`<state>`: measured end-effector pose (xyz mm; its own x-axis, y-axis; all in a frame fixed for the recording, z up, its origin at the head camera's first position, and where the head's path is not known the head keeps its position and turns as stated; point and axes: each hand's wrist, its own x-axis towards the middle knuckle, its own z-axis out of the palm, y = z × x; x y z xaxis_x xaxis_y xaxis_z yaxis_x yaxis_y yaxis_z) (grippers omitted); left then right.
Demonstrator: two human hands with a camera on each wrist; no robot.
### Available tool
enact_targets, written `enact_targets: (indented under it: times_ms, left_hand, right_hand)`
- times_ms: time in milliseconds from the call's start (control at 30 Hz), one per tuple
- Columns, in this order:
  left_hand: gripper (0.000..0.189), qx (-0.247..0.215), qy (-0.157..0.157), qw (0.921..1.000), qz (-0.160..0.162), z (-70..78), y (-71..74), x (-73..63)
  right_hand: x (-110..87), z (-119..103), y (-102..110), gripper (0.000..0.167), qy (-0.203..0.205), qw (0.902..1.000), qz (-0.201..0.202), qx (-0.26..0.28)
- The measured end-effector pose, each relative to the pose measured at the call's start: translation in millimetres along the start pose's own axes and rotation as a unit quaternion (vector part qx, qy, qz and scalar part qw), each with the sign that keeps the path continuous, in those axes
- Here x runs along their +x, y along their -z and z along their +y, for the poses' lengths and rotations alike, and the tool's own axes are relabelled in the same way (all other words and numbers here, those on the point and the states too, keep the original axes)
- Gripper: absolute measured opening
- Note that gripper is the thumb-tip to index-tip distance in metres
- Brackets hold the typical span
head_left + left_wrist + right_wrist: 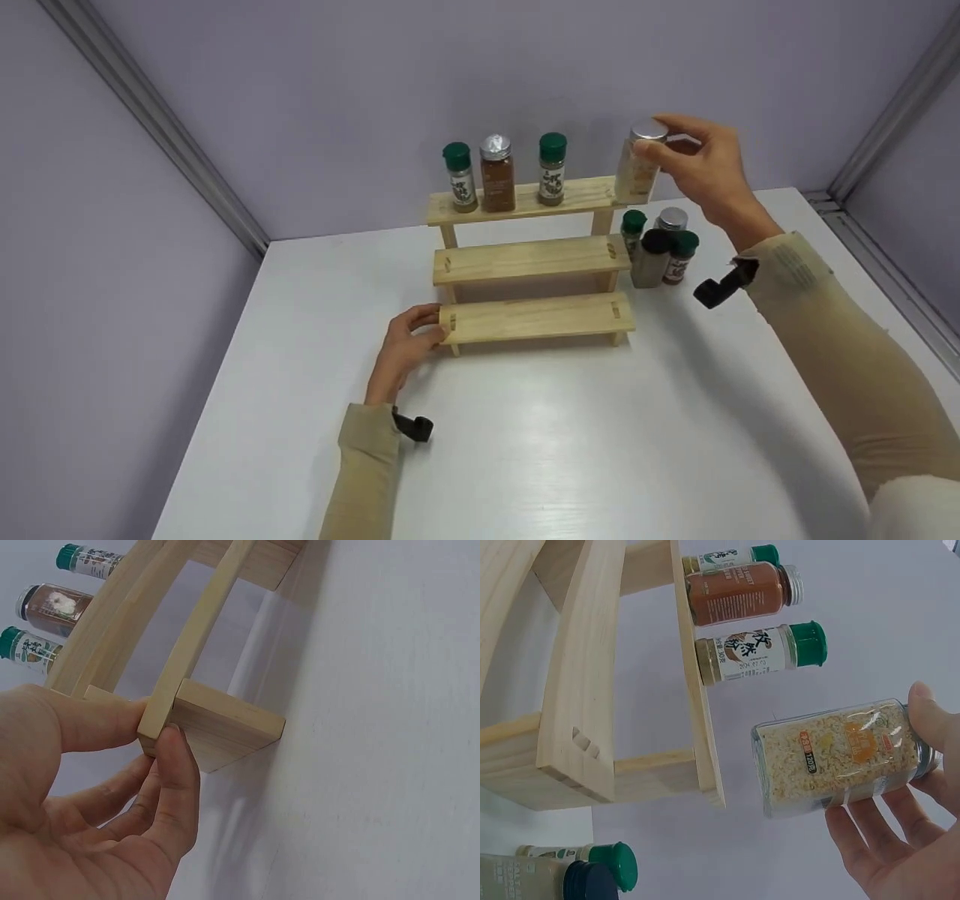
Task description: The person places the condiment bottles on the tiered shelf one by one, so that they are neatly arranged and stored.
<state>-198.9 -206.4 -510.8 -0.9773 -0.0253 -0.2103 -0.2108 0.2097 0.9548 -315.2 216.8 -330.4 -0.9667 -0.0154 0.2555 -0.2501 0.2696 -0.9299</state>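
Observation:
My right hand point(701, 161) holds a clear seasoning jar point(836, 754) by its silver-capped end. Pale flakes fill the jar, which is apart from the top shelf in the right wrist view, near that shelf's right end. With thumb and fingers my left hand point(409, 345) pinches the left end of the lowest step of a three-tier wooden rack point(536, 319). On the top tier stand a green-capped bottle point(461, 178), a silver-capped jar of red-brown powder point(498, 180) and another green-capped bottle point(552, 172).
Right of the rack several more containers cluster on the white table point(315, 300): a black-capped jar point(651, 262), a silver-capped jar point(671, 219) and green-capped bottles, one of them a small bottle point(679, 262) at the right. A pale wall point(360, 112) rises behind the rack.

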Motion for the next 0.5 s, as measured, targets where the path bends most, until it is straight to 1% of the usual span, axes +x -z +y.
enact_targets:
  times_ms: [67, 133, 233, 333, 500]
  left_hand:
    - [0.047, 0.003, 0.006, 1.0, 0.002, -0.4, -0.7, 0.6]
    - [0.047, 0.007, 0.016, 0.9998, 0.003, -0.2, -2.0, 1.8]
    - [0.048, 0.013, 0.022, 0.9997, 0.006, 0.8, -3.7, 3.8]
    - [0.048, 0.011, 0.022, 0.9997, 0.007, 1.5, -3.2, 4.4]
    - [0.047, 0.003, 0.008, 1.0, 0.003, 0.0, 0.2, 3.1]
  right_hand:
    - [2.7, -1.4, -6.1, 0.058, -0.002, 1.0, -0.003, 0.0]
    - [4.8, -3.2, -11.7, 0.059, -0.008, 0.9999, -0.008, -0.009]
    - [7.8, -5.8, -18.5, 0.061, -0.017, 0.9995, -0.015, -0.023]
    - [10.8, -6.7, -24.4, 0.063, -0.021, 0.9991, -0.023, -0.03]
    - [14.2, -4.2, -33.2, 0.065, -0.006, 0.9988, -0.033, -0.035]
